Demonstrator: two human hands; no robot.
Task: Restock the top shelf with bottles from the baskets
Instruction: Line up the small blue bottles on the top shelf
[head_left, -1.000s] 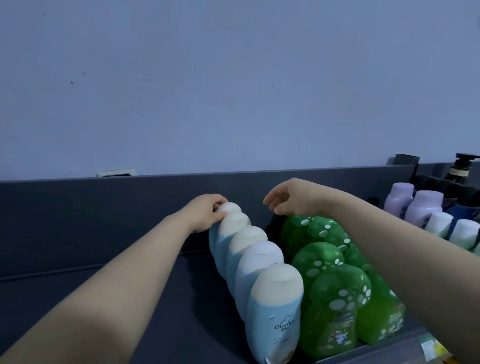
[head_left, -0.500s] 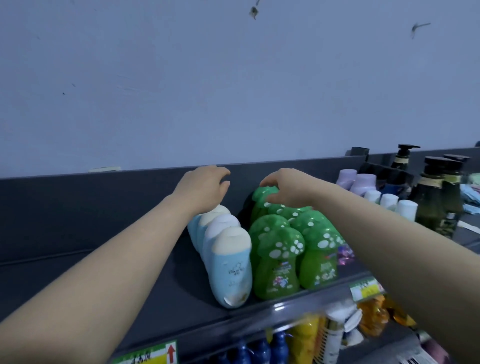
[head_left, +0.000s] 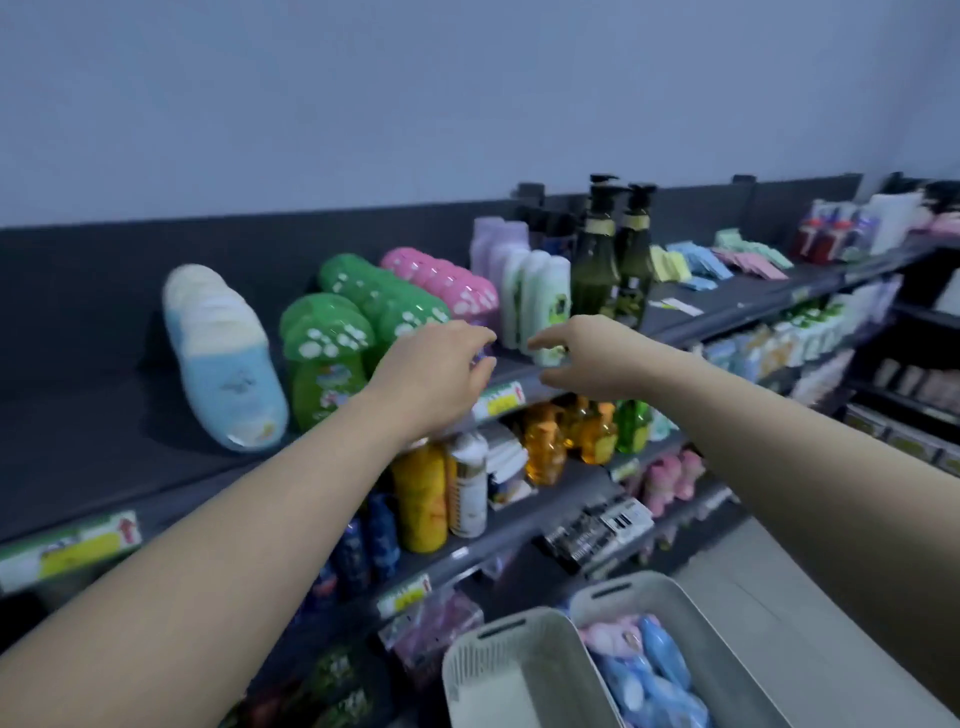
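On the dark top shelf (head_left: 104, 441) stands a row of light blue bottles with cream caps (head_left: 223, 358), then green spotted bottles (head_left: 332, 353) and pink spotted bottles (head_left: 447, 280). My left hand (head_left: 441, 374) and my right hand (head_left: 582, 353) hover in front of the shelf edge, fingers relaxed, holding nothing. Two pale baskets sit below: the left basket (head_left: 519, 670) looks bare inside, the right basket (head_left: 701, 649) holds blue and pink bottles (head_left: 649, 665).
Further right on the top shelf are white-green bottles (head_left: 540, 301), dark pump bottles (head_left: 602, 254) and flat pastel packs (head_left: 701, 260). Lower shelves carry orange bottles (head_left: 545, 441), yellow and blue ones. Grey floor (head_left: 753, 571) lies to the right.
Both hands have left the bottle rows and pulled back from the shelf. The view has swung down and right, bringing the lower shelves and the baskets into sight.
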